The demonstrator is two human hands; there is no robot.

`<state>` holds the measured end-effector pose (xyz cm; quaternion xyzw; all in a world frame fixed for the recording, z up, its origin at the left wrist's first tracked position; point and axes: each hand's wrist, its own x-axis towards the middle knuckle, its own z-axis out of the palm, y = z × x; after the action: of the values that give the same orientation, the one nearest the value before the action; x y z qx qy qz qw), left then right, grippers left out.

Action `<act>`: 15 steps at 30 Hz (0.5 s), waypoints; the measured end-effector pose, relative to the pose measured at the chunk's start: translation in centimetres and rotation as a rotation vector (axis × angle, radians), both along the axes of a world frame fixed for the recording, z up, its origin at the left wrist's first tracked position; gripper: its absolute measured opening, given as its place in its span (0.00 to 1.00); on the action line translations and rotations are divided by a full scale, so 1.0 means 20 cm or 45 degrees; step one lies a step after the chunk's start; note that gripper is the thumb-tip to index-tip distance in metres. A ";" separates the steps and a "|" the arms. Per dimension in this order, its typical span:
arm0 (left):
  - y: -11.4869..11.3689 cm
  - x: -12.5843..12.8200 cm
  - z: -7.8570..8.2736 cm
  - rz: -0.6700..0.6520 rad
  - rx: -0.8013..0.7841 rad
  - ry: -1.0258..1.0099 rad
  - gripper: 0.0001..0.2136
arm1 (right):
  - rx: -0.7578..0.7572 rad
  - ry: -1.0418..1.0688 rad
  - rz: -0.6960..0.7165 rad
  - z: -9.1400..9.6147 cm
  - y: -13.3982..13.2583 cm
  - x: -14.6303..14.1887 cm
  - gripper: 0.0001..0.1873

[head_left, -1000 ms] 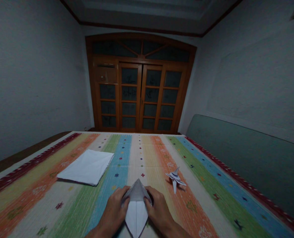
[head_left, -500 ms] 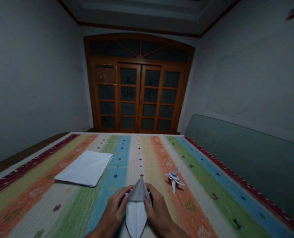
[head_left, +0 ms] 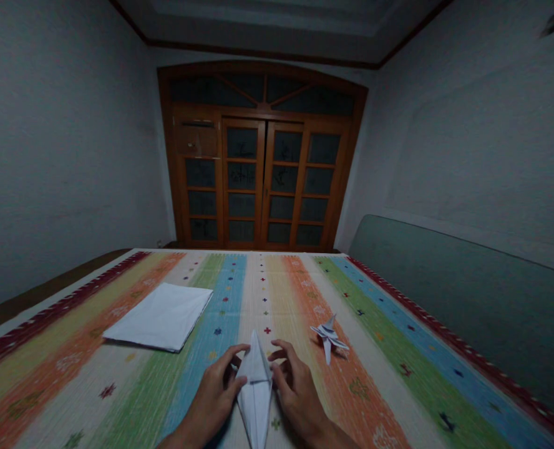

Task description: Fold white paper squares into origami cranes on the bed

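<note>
A long white folded paper [head_left: 254, 399], pointed at its far end, lies on the striped cloth in front of me, with a crease down its middle and a short fold line across it. My left hand [head_left: 217, 390] holds its left edge, thumb on top and fingers curled around the side. On the right edge, my right hand [head_left: 299, 394] has its thumb and bent forefinger closed at the paper. Farther right stands a small folded paper figure [head_left: 327, 337] with several pointed arms.
To the left lies a stack of white paper sheets [head_left: 162, 318]. A striped cloth [head_left: 131, 386] covers the table. Beyond the table are wooden glazed doors [head_left: 262, 181], and a pale green panel [head_left: 445, 287] runs along the right wall.
The folded paper looks narrower, and its far tip has shifted slightly left and away from me. My right hand's fingers have lifted and moved from over the paper to its right edge.
</note>
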<state>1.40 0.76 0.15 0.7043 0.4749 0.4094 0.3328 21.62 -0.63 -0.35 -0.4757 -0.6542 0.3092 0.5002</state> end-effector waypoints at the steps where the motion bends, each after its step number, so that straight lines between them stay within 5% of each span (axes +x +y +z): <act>1: 0.00 0.00 -0.01 0.012 0.007 0.006 0.21 | 0.005 0.012 0.020 0.00 0.00 0.00 0.19; 8: 0.01 0.00 -0.01 0.005 -0.022 -0.026 0.30 | 0.056 -0.057 0.084 -0.01 0.00 0.01 0.19; 15: 0.02 0.00 -0.04 0.033 -0.036 0.018 0.24 | -0.028 -0.227 0.092 -0.02 0.01 0.02 0.28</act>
<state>1.34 1.18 -0.71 0.6961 0.4921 0.4019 0.3343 22.10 -0.41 -0.76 -0.4831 -0.7093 0.2907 0.4232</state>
